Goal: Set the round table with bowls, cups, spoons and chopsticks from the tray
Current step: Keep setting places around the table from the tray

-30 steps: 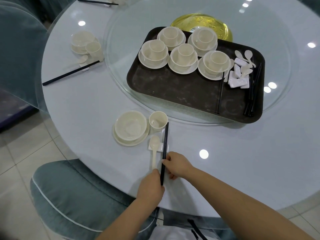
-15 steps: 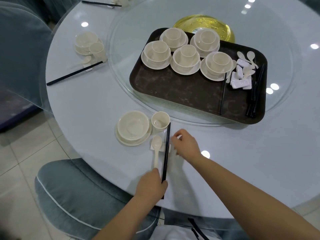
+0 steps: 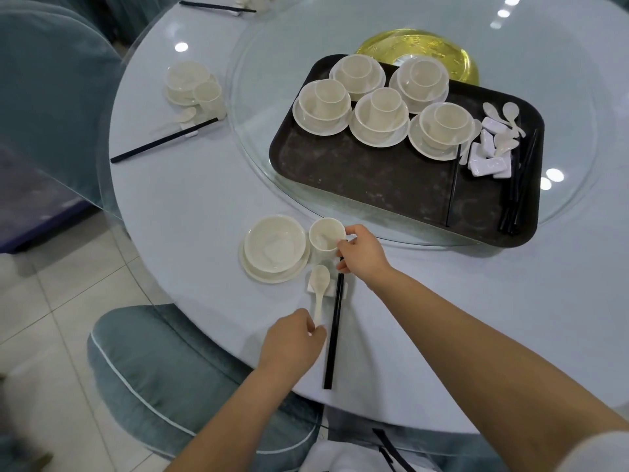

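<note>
On the round table [image 3: 442, 301] in front of me lies a place setting: a cream bowl on a saucer [image 3: 275, 245], a cup [image 3: 325, 235], a white spoon [image 3: 319, 287] on a small rest, and black chopsticks [image 3: 333, 335]. My right hand [image 3: 362, 255] curls its fingers against the cup's right side and covers the chopsticks' far tips. My left hand [image 3: 292, 338] pinches the end of the spoon's handle. The dark tray [image 3: 374, 178] on the glass turntable holds several bowl-and-cup stacks [image 3: 379, 112], spoons and rests [image 3: 493, 144] and chopsticks [image 3: 517, 185].
Another finished setting [image 3: 194, 88] with chopsticks [image 3: 163, 141] lies at the far left, and one more sits at the top edge. A gold plate [image 3: 415, 51] is behind the tray. A teal chair [image 3: 170, 369] stands under the near table edge.
My right hand slid from the chopsticks' near end up to the cup. My left hand left the chopsticks' near end and took the spoon handle.
</note>
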Tool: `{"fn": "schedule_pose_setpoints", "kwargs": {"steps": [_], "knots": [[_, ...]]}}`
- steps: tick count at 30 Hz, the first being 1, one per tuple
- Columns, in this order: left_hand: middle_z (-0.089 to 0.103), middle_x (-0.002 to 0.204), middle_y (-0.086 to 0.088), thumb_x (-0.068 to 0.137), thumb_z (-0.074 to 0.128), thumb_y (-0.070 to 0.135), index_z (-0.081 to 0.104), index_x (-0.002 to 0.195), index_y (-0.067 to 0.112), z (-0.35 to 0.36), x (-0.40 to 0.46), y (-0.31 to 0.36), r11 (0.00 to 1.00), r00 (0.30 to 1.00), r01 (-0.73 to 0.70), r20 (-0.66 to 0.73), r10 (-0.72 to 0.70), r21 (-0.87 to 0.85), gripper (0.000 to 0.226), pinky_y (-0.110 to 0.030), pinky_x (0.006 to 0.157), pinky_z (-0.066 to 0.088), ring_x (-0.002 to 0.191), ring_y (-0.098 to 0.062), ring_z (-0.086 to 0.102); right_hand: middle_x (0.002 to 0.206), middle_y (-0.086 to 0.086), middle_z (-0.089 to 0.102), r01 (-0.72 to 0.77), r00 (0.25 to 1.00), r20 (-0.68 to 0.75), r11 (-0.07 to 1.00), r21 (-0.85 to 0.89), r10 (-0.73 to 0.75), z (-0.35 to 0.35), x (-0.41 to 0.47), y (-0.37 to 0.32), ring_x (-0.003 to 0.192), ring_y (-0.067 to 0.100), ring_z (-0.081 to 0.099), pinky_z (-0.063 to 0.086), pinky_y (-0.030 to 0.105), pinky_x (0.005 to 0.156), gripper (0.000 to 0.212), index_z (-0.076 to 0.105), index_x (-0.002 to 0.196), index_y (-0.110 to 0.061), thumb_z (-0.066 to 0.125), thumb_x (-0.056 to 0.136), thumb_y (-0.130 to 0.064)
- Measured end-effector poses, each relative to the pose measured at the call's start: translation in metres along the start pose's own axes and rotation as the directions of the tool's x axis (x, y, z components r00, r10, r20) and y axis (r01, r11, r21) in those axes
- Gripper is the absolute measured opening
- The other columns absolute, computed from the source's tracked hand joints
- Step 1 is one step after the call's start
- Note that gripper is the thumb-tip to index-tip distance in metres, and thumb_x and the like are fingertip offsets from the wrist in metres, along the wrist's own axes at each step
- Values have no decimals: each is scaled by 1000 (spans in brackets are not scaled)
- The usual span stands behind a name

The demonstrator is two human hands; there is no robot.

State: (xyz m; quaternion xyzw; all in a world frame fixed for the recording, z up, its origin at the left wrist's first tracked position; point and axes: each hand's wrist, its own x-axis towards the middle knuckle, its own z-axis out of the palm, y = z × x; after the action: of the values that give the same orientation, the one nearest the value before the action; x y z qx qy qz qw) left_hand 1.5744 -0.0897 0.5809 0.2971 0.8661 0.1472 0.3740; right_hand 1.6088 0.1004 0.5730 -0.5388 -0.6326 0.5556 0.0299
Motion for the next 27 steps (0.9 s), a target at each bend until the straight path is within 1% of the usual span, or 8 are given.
{"fn": "schedule_pose_setpoints", "kwargs": {"steps": [3, 7, 9, 12, 15, 18, 22, 27], "knots": [[58, 70, 7, 92, 54, 45, 50, 78, 24, -4, 0, 0, 1000, 1000, 6, -15, -6, -27, 26, -21, 52, 36, 67, -7, 57, 95, 8, 67, -18, 1000, 1, 1000, 5, 18, 1, 1, -1, 65, 19, 68, 60, 30, 65, 23, 48, 122, -19, 47, 99, -20], [63, 70, 5, 92, 54, 45, 52, 81, 24, -9, 1, 3, 997, 1000, 0, -17, -2, -82, 23, -26, 59, 49, 67, -11, 65, 95, 6, 67, 28, 997, -80, 997, 66, -23, -11, 0, 1, 63, 17, 68, 60, 33, 68, 23, 53, 119, -18, 48, 99, -29], [64, 72, 4, 93, 53, 44, 51, 82, 26, -13, 2, 7, 994, 1000, -8, -26, 5, -107, 22, -28, 63, 52, 68, -11, 65, 103, 1, 64, 121, 972, -198, 992, -31, -125, -24, 0, 6, 72, 18, 66, 57, 36, 77, 23, 54, 119, -20, 48, 99, -30], [66, 73, 3, 92, 54, 44, 53, 83, 25, -19, 6, 16, 987, 999, -17, -50, 10, -158, 21, -33, 69, 55, 70, -13, 66, 133, 1, 49, 221, 895, -325, 938, -268, -304, -50, 2, 17, 91, 16, 57, 43, 29, 83, 34, 51, 131, -17, 49, 98, -25], [67, 73, 2, 89, 56, 44, 55, 80, 25, -22, 11, 29, 970, 997, -28, -74, 11, -242, 20, -38, 71, 56, 69, -16, 68, 157, -3, 25, 199, 900, -253, 851, -485, -354, -76, 8, 27, 96, 19, 59, 40, 29, 78, 50, 36, 147, -17, 46, 98, -23], [65, 70, 3, 86, 58, 42, 56, 76, 27, -21, 13, 42, 952, 996, -42, -89, 16, -304, 19, -43, 70, 57, 67, -19, 69, 163, -8, 6, 110, 953, -143, 745, -658, -267, -97, 12, 44, 100, 25, 62, 47, 33, 77, 59, 21, 154, -18, 42, 100, -26], [62, 65, 4, 85, 59, 44, 56, 73, 29, -13, 12, 54, 945, 994, -76, -99, 47, -317, 20, -45, 70, 58, 64, -17, 68, 161, -14, -14, 115, 973, -29, 588, -801, -229, -110, 12, 62, 74, 24, 57, 46, 31, 60, 67, 0, 156, -22, 37, 100, -30], [64, 67, 1, 87, 59, 45, 58, 74, 27, -3, 12, 67, 947, 994, -93, -91, 68, -306, 22, -45, 70, 58, 66, -18, 67, 159, -19, -19, 139, 974, 18, 527, -839, -227, -123, 14, 70, 55, 12, 42, 29, 25, 47, 71, -5, 155, -26, 37, 98, -27]]}}
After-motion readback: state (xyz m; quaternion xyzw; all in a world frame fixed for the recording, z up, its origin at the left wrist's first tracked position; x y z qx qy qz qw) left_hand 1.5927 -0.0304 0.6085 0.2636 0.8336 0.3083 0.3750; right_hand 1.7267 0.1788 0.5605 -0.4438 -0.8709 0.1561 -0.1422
